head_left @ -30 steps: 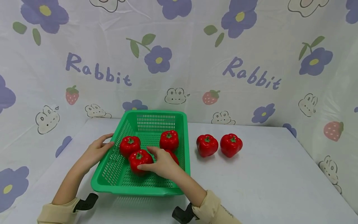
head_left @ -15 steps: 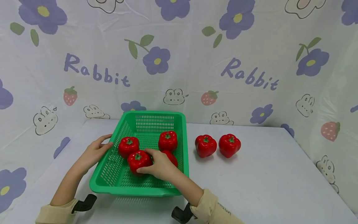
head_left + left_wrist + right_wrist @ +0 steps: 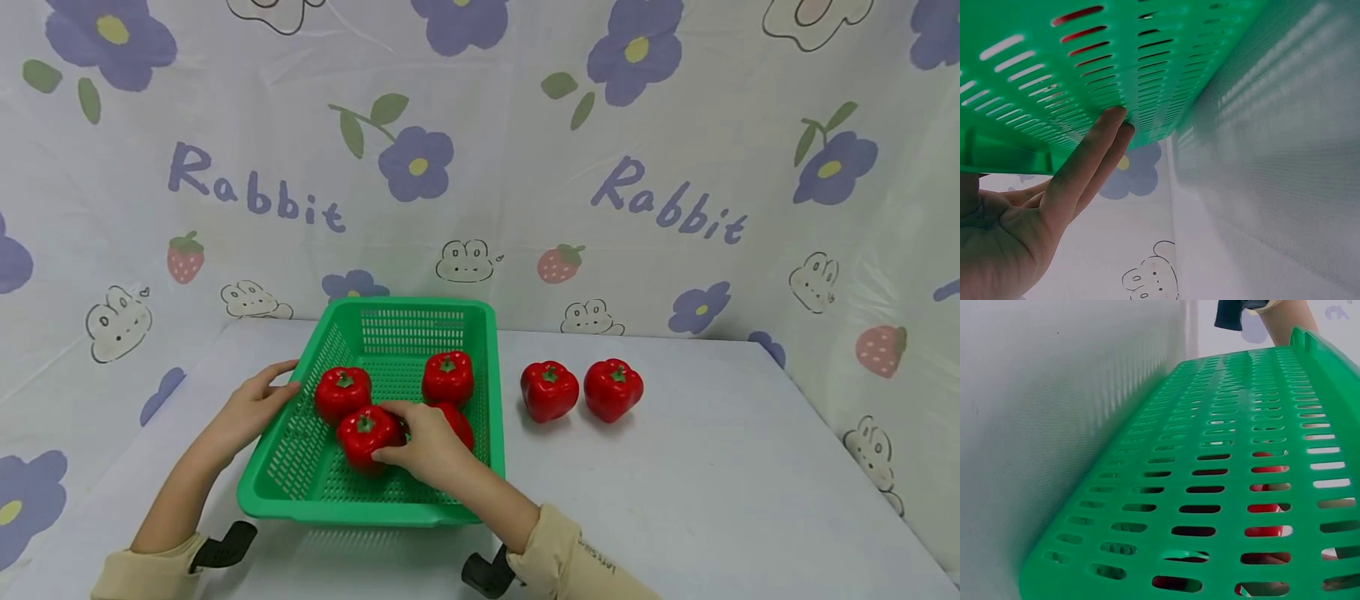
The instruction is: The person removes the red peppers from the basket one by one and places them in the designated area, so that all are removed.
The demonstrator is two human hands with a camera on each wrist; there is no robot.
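A green slotted plastic basket [image 3: 352, 511] stands on the table with several red bell peppers in it. My right hand [image 3: 433, 446] holds the front bell pepper [image 3: 366, 443], thumb on its near side and fingers on its far side. Just behind that one is another bell pepper [image 3: 341, 397]; a third [image 3: 447, 380] sits farther back on the right. My right hand partly covers one more bell pepper [image 3: 460, 425]. With straight fingers, my left hand [image 3: 1041, 215] touches the basket's outer left wall [image 3: 1116, 81]. The right wrist view shows mostly basket wall [image 3: 1210, 487]; the right hand's grip is hidden there.
Two more red bell peppers, one on the left [image 3: 550, 393] and one on the right [image 3: 613, 392], stand on the white table [image 3: 712, 467] right of the basket. A patterned curtain [image 3: 495, 150] hangs behind the table.
The right hand's thumb and fingers have shifted slightly on the front bell pepper, which stays in nearly the same place in the basket. The left hand keeps its place. The head view has drifted slightly.
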